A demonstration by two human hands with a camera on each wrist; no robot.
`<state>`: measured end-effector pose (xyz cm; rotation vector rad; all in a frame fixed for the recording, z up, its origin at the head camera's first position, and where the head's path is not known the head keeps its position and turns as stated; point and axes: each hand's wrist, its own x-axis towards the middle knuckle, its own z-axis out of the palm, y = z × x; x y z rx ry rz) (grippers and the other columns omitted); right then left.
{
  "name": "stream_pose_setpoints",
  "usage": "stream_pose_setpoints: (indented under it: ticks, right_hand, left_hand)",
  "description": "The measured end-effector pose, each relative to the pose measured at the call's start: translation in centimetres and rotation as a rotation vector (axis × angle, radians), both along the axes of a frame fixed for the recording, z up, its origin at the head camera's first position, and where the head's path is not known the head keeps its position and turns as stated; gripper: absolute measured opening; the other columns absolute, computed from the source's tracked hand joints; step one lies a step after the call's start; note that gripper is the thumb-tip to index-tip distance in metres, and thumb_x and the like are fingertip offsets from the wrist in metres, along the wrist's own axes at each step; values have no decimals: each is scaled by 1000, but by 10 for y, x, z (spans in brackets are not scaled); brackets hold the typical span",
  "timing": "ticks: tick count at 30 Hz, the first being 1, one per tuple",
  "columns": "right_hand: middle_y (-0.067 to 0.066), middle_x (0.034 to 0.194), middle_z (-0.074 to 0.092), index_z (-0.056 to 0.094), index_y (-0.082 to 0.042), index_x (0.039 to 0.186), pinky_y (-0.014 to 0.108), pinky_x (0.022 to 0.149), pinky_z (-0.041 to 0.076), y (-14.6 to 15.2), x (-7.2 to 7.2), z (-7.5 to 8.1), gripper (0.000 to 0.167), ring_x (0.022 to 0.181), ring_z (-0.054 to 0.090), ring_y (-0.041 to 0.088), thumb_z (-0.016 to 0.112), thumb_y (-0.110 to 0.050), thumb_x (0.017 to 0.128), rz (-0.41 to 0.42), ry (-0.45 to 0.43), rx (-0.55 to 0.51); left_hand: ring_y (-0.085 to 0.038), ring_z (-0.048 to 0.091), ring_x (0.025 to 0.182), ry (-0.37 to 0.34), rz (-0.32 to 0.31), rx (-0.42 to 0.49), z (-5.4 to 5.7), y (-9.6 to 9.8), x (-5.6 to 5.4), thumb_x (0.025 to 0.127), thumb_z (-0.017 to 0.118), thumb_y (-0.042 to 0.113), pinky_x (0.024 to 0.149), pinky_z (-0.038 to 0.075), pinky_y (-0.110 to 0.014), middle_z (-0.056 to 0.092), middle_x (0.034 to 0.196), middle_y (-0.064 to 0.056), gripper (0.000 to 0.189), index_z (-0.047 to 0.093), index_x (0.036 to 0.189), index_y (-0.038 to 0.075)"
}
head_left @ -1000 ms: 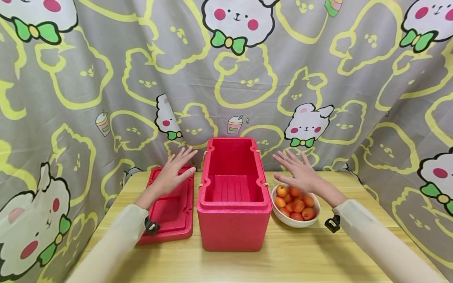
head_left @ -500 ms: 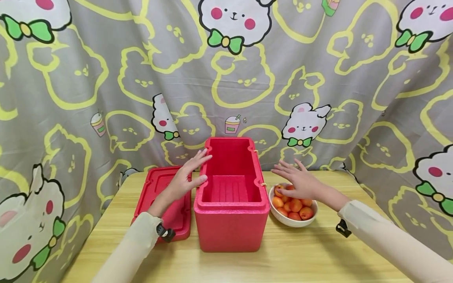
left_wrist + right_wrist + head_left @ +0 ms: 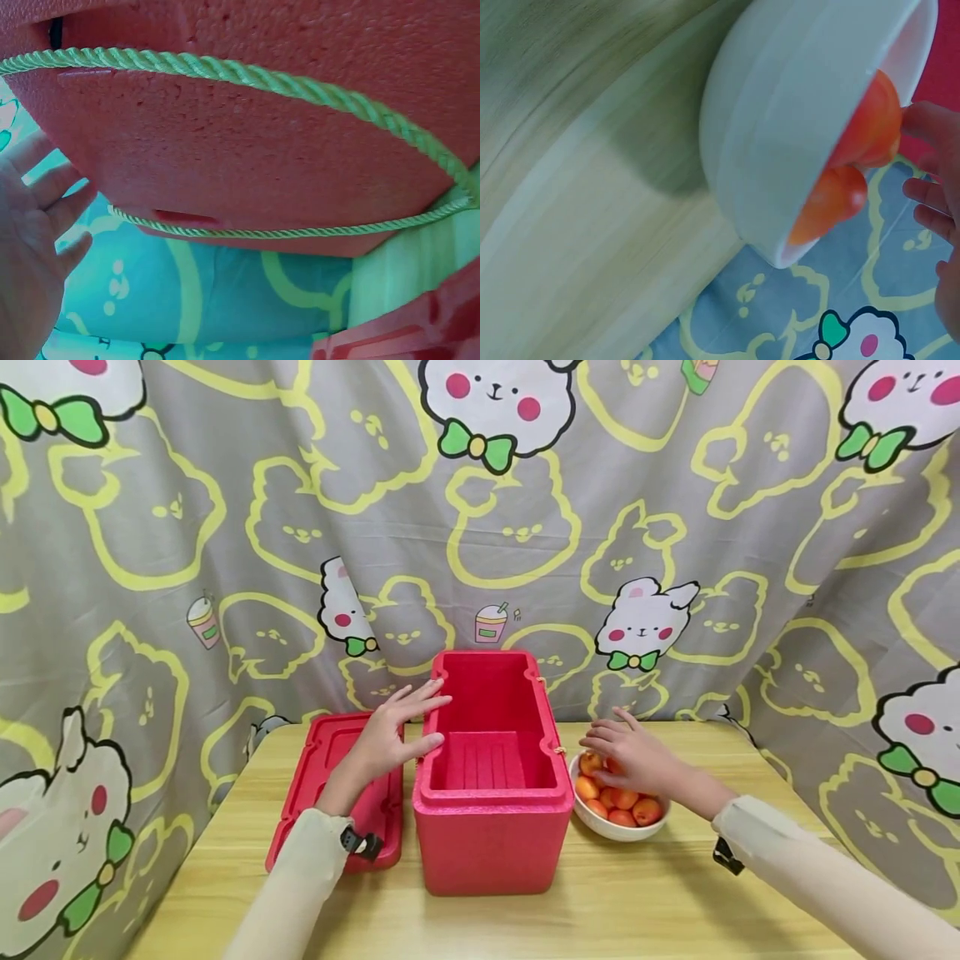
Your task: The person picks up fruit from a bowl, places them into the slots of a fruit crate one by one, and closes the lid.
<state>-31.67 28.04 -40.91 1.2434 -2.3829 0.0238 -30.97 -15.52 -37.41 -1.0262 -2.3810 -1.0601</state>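
An uncovered red foam box (image 3: 491,852) stands in the middle of the table in the head view. My left hand (image 3: 390,731) is at its left rim, fingers spread and thumb apart, holding nothing. In the left wrist view that hand (image 3: 34,225) shows beside the box wall (image 3: 300,165), which has yellow-green ropes (image 3: 285,82) along it. My right hand (image 3: 637,760) is over a white bowl (image 3: 618,833) of orange-red fruits (image 3: 622,799) that look like apricots. The right wrist view has its loosely bent fingers (image 3: 930,124) right at the topmost fruit (image 3: 874,124), not closed round any.
The red lid (image 3: 330,752) lies flat on the wooden table (image 3: 637,910), left of the box and partly under my left forearm. A grey patterned curtain (image 3: 375,527) hangs behind the table and along both sides.
My left hand has moved right, from over the lid to the box's left rim. My right hand has come down over the bowl, its fingers bending toward the fruits.
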Motion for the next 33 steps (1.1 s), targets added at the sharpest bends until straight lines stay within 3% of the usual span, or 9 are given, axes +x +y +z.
stream_pose_setpoints:
  ticks: [8, 23, 28, 33]
  right_hand:
    - [8, 102, 71, 75, -5, 108, 66, 110, 34, -1, -7, -8, 46, 104, 63, 29, 92, -23, 70, -5, 28, 33]
    - [3, 92, 71, 75, -8, 103, 59, 104, 40, -4, -6, -14, 41, 96, 62, 25, 93, -23, 69, -25, 51, 73]
    - [2, 88, 70, 75, -8, 100, 57, 101, 40, -6, -7, -15, 38, 92, 60, 23, 93, -22, 69, -11, 58, 65]
    - [1, 87, 70, 75, -8, 98, 58, 99, 41, -6, -8, -17, 37, 91, 60, 23, 93, -21, 69, 1, 62, 63]
  left_hand:
    - [-22, 39, 151, 66, 16, 18, -3, 1, -3, 85, 75, 33, 125, 22, -59, 47, 159, -5, 61, 61, 144, 22]
    - [-25, 44, 147, 146, -20, 148, -17, 7, -7, 85, 71, 27, 124, 27, -58, 54, 153, -9, 50, 69, 133, 14]
    - [-26, 45, 147, 138, -15, 147, -15, 6, -7, 86, 71, 30, 123, 28, -61, 54, 153, -8, 50, 68, 134, 12]
    - [-24, 42, 149, 84, 6, 116, -15, 6, -4, 85, 72, 26, 122, 27, -62, 50, 157, -4, 55, 65, 138, 16]
